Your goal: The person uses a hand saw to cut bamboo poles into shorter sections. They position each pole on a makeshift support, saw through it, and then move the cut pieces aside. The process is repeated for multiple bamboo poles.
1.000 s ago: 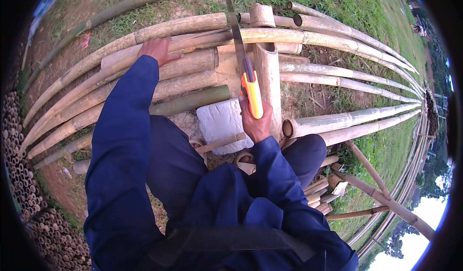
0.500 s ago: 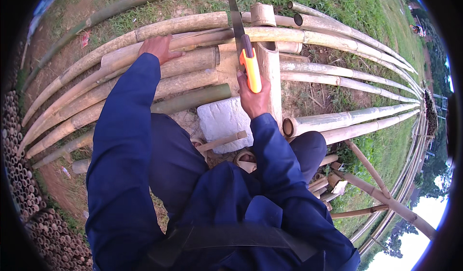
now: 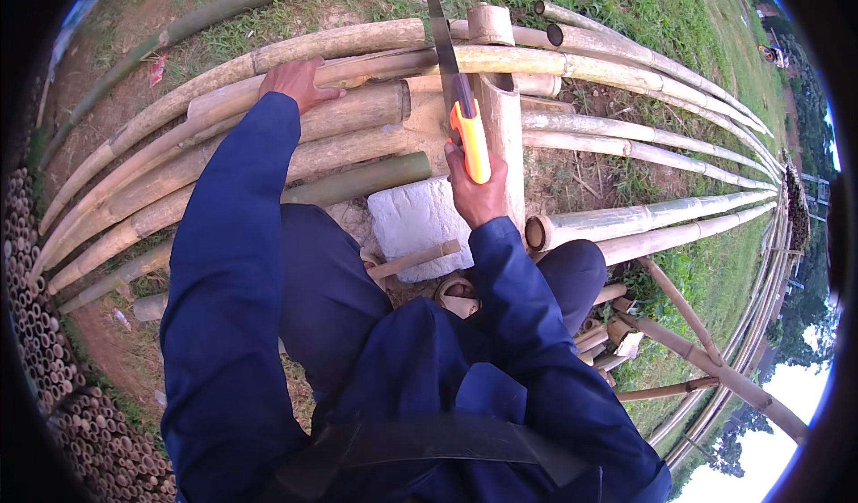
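My right hand (image 3: pixel 479 194) is closed round the orange-yellow handle of a handsaw (image 3: pixel 473 145). The saw's long dark blade points away from me and lies across a pale bamboo pole (image 3: pixel 398 65). To the left, my left hand (image 3: pixel 298 84) rests over that pole with its fingers curled round the far side and its thumb toward me. Just right of the blade, a thick split bamboo piece (image 3: pixel 502 132) with an open hollow runs away from me under the pole. The saw's teeth and any cut are too fine to make out.
More bamboo poles (image 3: pixel 357 150) lie side by side at left, others (image 3: pixel 661 221) at right. Between my knees sits a white block (image 3: pixel 413 226) with a bamboo strip (image 3: pixel 416 260) by it. Stacked bamboo (image 3: pixel 107 445) fills the lower left. Crossed bamboo supports (image 3: pixel 715 373) stand at right.
My right hand has drawn the saw a short way back toward me. My left hand stays on the pole in nearly the same spot.
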The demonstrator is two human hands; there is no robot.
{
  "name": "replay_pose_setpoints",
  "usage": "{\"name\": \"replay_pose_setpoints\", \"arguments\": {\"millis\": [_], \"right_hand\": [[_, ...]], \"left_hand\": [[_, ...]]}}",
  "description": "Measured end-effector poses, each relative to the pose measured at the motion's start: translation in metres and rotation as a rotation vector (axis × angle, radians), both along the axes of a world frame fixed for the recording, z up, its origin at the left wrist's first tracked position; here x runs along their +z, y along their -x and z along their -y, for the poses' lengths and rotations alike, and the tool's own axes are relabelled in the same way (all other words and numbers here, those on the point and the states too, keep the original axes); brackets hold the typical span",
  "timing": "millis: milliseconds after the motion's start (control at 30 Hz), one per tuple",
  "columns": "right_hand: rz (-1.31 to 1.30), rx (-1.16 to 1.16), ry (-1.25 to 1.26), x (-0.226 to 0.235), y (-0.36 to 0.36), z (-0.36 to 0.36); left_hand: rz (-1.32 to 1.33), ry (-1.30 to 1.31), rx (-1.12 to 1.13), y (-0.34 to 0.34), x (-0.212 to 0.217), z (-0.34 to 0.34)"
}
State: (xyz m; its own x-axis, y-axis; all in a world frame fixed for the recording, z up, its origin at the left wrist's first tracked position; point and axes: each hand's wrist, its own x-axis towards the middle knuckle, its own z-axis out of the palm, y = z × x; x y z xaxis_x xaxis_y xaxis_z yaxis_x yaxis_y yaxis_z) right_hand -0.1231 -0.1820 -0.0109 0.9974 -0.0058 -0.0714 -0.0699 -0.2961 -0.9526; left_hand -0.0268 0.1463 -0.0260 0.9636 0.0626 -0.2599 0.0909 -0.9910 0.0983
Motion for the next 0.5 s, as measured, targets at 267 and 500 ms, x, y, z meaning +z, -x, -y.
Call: {"name": "replay_pose_setpoints", "arguments": {"millis": [267,500], "right_hand": [[-0.027,0.017,-0.13,0.008,-0.01,0.005],[-0.016,0.038,-0.116,0.008,-0.006,-0.007]], "left_hand": [[0.415,-0.091,-0.128,0.07,-0.027,0.001],[0.394,0.096,-0.167,0.06,-0.015,-0.022]]}}
